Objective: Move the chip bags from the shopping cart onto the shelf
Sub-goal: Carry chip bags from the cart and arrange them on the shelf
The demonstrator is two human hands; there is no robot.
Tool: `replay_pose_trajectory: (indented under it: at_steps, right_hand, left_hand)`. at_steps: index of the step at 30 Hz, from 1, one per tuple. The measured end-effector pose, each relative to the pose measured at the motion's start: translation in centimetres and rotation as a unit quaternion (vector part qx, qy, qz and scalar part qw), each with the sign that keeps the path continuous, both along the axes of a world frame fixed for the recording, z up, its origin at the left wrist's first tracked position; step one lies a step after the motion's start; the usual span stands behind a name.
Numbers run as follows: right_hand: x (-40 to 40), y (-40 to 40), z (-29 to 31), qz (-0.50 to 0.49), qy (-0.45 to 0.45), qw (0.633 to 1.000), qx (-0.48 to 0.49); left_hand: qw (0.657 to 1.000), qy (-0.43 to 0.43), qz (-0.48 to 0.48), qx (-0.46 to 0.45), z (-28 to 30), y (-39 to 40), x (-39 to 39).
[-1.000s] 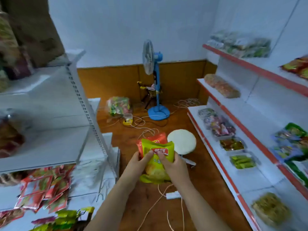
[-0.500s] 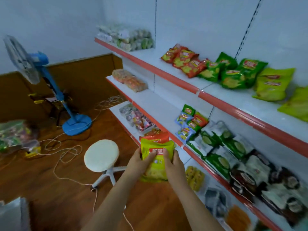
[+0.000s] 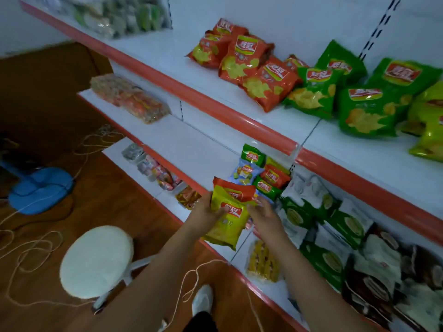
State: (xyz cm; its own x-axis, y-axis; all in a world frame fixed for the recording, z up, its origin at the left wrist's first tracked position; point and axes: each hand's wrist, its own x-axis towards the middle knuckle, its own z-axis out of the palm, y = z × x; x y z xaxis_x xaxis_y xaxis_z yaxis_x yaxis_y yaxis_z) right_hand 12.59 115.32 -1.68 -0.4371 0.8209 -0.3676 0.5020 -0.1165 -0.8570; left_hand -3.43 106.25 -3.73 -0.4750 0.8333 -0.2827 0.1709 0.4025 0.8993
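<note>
I hold a yellow chip bag (image 3: 227, 226) with a red chip bag (image 3: 237, 189) stacked behind it, in front of the middle shelf. My left hand (image 3: 203, 216) grips their left edge. My right hand (image 3: 266, 219) holds the right edge with its fingers on the bags. On the upper shelf (image 3: 215, 109) lie several red chip bags (image 3: 249, 63) and, to their right, green chip bags (image 3: 369, 104). The shopping cart is out of view.
Small snack packs (image 3: 261, 173) and green-and-white bags (image 3: 345, 226) fill the lower shelves close behind my hands. A white round stool (image 3: 96, 259) stands at the lower left, with a blue fan base (image 3: 40, 188) and loose cord (image 3: 31, 245) on the wooden floor.
My view has swung right from the fan and floor to the chip shelves, which are closer. Both hands have kept the two bags and carried them toward the shelving.
</note>
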Motion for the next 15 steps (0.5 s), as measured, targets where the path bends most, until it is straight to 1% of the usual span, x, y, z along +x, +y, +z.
replay_pose_trajectory:
  at_steps: [3, 7, 9, 11, 13, 15]
  right_hand:
    - [-4.5, 5.5, -0.9, 0.003, -0.057, 0.998, 0.021]
    - [-9.8, 12.4, -3.1, 0.061, -0.138, 0.986, 0.071]
    - [-11.6, 15.0, -4.9, 0.106, -0.177, 0.971, 0.117]
    - [-12.8, 17.1, -7.1, 0.155, -0.205, 0.956, 0.144]
    - [-13.7, 18.6, -9.5, 0.184, -0.243, 0.942, 0.143]
    - [-14.1, 19.8, -12.0, 0.184, -0.274, 0.934, 0.133]
  left_hand:
    - [0.999, -0.027, -0.042, -0.021, -3.4, 4.5, -4.9]
    - [0.995, -0.005, -0.094, -0.045, -7.7, 10.2, -10.1]
    - [0.992, 0.004, -0.111, -0.056, -9.8, 12.7, -11.7]
    - [0.992, -0.008, -0.113, -0.058, -12.0, 15.0, -12.7]
    - [0.991, -0.01, -0.122, -0.048, -14.0, 16.9, -13.1]
    - [0.99, -0.012, -0.135, -0.048, -16.1, 18.5, -13.4]
